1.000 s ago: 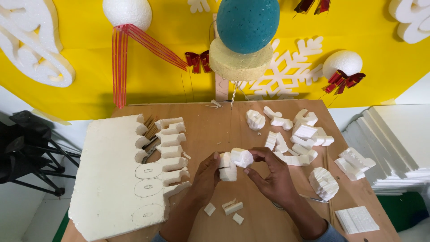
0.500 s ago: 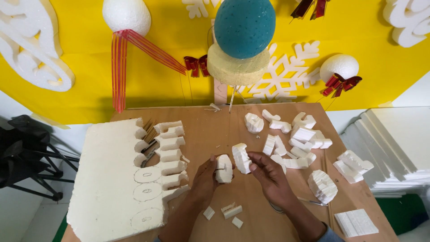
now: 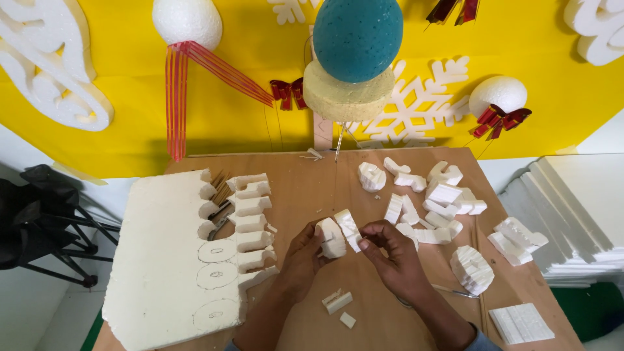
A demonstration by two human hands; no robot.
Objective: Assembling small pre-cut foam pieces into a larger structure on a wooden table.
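Observation:
My left hand (image 3: pixel 300 255) grips a rounded white foam piece (image 3: pixel 331 239) above the middle of the wooden table (image 3: pixel 299 188). Just beside it, my right hand (image 3: pixel 392 255) pinches a thin flat foam slice (image 3: pixel 348 227) that stands tilted against the rounded piece. The two pieces touch or nearly touch; I cannot tell which. Two small foam offcuts (image 3: pixel 338 301) lie on the table right below my hands.
A thick white foam slab (image 3: pixel 169 260) with cut notches and drawn circles lies on the left. Several cut foam shapes (image 3: pixel 432 195) lie at the right, with a ribbed lump (image 3: pixel 472 268) and a flat square (image 3: pixel 520 323). Stacked foam sheets (image 3: pixel 575 208) stand beyond the right edge, a black stand (image 3: pixel 39 221) at the left.
The foam piece has come apart into a rounded part in my left hand and a thin slice in my right. Both hands stay over the table's middle.

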